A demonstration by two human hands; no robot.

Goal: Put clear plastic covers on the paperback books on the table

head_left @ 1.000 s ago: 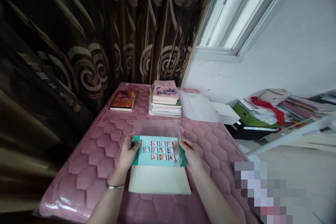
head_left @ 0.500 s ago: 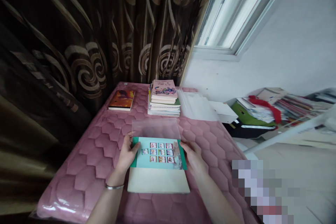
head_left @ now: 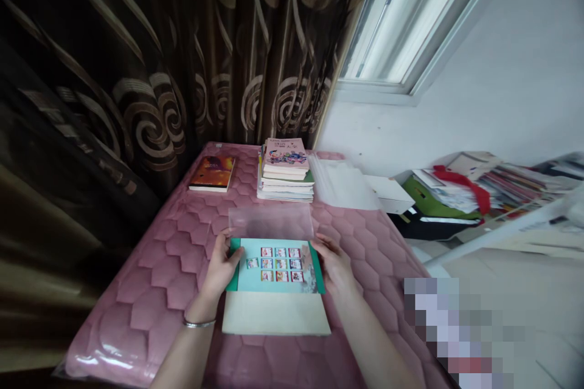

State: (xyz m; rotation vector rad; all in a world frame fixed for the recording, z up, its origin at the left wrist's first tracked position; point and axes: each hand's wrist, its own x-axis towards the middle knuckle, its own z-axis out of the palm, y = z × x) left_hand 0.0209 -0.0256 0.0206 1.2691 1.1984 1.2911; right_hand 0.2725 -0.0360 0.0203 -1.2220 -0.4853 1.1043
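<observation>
A teal book cover (head_left: 274, 264) with rows of small pictures and green side strips lies in front of me. Below it shows a plain cream page or panel (head_left: 276, 313). A clear plastic sheet (head_left: 271, 220) sticks out beyond the cover's far edge. At the left edge, my left hand (head_left: 223, 264) grips the cover, thumb on top and fingers mostly hidden underneath. My right hand (head_left: 335, 261) is closed at the far right corner of the cover, fingertips close to the plastic sheet's edge. Whether it also pinches the plastic is unclear.
A pink quilted mattress (head_left: 168, 267) supports everything. Farther back are an orange-and-dark book (head_left: 212, 172), a stack of books (head_left: 286, 164) and a pile of clear plastic sleeves (head_left: 342, 182). A white box (head_left: 387, 193) and piled papers (head_left: 456, 191) lie to the right. Dark curtains hang behind.
My right hand has shifted slightly up along the right edge to the cover's far corner, fingers more bent. My left hand and the cover have stayed almost still.
</observation>
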